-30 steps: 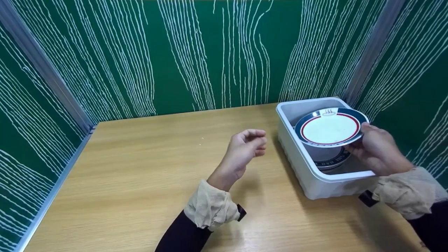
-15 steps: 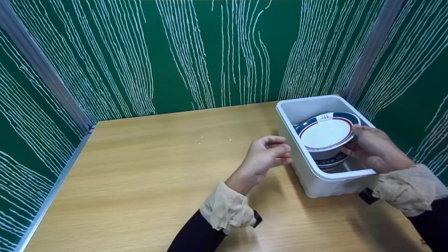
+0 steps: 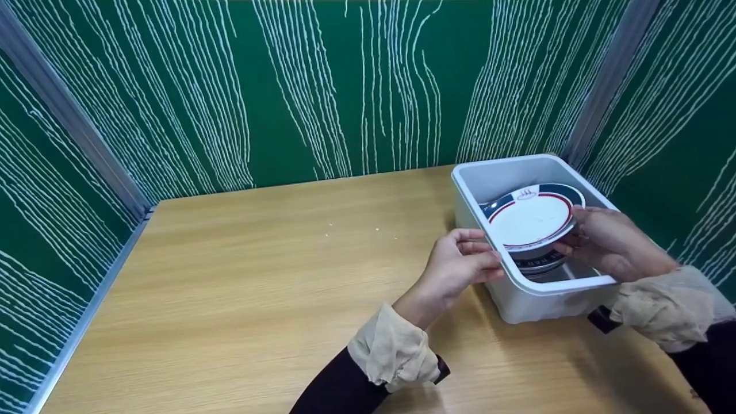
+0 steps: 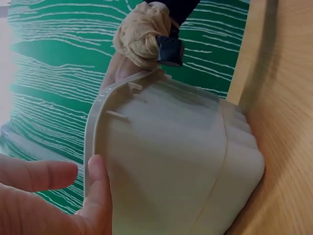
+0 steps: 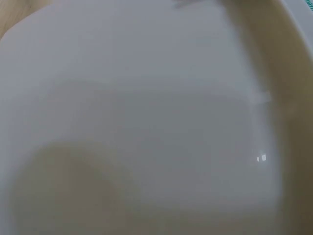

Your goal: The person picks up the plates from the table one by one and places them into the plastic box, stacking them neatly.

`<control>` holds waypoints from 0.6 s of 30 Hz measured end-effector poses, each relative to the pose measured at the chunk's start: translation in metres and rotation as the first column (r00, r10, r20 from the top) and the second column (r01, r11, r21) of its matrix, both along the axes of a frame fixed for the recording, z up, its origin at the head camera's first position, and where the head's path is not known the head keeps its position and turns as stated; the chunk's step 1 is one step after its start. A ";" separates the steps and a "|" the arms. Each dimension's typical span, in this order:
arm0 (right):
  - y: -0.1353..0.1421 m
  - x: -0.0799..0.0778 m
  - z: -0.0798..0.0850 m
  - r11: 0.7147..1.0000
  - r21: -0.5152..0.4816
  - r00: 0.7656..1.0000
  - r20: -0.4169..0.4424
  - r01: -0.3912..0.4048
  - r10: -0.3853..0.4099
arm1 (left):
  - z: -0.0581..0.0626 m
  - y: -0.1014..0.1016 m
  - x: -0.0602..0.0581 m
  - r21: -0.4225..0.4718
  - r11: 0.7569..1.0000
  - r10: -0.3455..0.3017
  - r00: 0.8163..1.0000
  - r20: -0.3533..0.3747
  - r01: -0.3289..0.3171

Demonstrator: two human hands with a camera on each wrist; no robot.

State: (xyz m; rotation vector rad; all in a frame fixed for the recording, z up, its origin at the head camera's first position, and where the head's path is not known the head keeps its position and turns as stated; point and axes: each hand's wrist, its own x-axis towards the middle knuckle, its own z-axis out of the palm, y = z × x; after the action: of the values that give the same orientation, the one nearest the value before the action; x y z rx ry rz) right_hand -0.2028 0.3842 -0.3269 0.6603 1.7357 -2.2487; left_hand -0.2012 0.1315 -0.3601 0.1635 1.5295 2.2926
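Observation:
My right hand (image 3: 615, 238) pinches the right rim of a white plate (image 3: 529, 221) with a dark blue and red border, tilted inside a white plastic tub (image 3: 555, 287). Below it in the tub lies dark-rimmed crockery with pale lettering (image 3: 540, 264), partly hidden. My left hand (image 3: 454, 267) is at the tub's left side, fingers loosely bent, fingertips right at the rim. In the left wrist view one fingertip (image 4: 98, 169) meets the tub's outer wall (image 4: 166, 147), while another finger stands apart from it. A blurred pale surface (image 5: 156, 63) fills most of the right wrist view.
The tub stands at the right of a wooden table (image 3: 259, 276), near the back corner. Green panels (image 3: 397, 86) with white wavy lines enclose the back and sides, joined by grey posts (image 3: 609, 80). A few tiny pale specks (image 3: 377, 229) lie on the tabletop.
The plate has gone down into the tub and a little left, tilting, still in my right hand. My left hand has moved right, from over the table to the tub's rim.

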 end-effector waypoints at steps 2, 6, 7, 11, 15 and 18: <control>-0.001 -0.001 0.001 1.000 -0.026 1.000 0.009 0.005 -0.005 | -0.001 0.002 0.000 0.005 1.000 0.004 1.000 0.004 -0.004; -0.002 -0.002 0.002 0.999 -0.048 1.000 0.015 0.004 -0.003 | -0.001 0.004 0.000 0.016 1.000 0.022 1.000 0.007 -0.022; -0.002 -0.002 0.003 0.999 -0.051 1.000 0.014 0.001 0.000 | -0.001 0.005 0.000 0.019 0.999 0.028 1.000 0.007 -0.028; -0.002 -0.004 0.003 0.998 -0.062 1.000 0.012 -0.007 0.008 | -0.001 0.006 0.000 0.032 0.999 0.042 0.999 0.010 -0.042; -0.001 -0.004 0.004 1.000 -0.022 1.000 0.021 -0.019 0.020 | -0.002 0.007 0.000 0.034 0.998 0.050 0.999 0.010 -0.050; -0.001 -0.004 0.004 0.998 0.058 1.000 0.012 -0.016 0.015 | -0.002 0.008 0.000 0.029 0.998 0.054 0.998 0.009 -0.055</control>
State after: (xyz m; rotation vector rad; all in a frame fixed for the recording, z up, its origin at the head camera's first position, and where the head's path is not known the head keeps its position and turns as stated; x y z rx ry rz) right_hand -0.2066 0.3830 -0.3230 0.6680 1.8010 -2.1871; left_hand -0.2015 0.1391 -0.3626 0.1219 1.5154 2.3556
